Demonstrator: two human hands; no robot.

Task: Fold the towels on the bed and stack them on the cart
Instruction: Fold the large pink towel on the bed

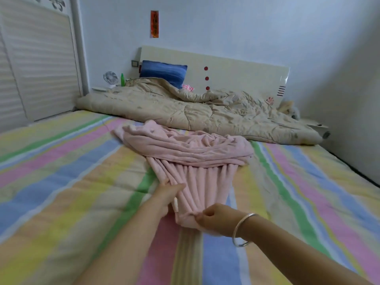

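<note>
pink towel (185, 149) hides left hand (167, 197) fingertips; right hand (210, 220) pinches edge.

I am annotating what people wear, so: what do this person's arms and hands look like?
No sleeve shows on either arm; both are bare up to the edge of the picture. The left hand and the right hand have no gloves, and I see no ring. The right wrist carries one thin, round, silver-coloured bangle, plain and shiny.
</note>
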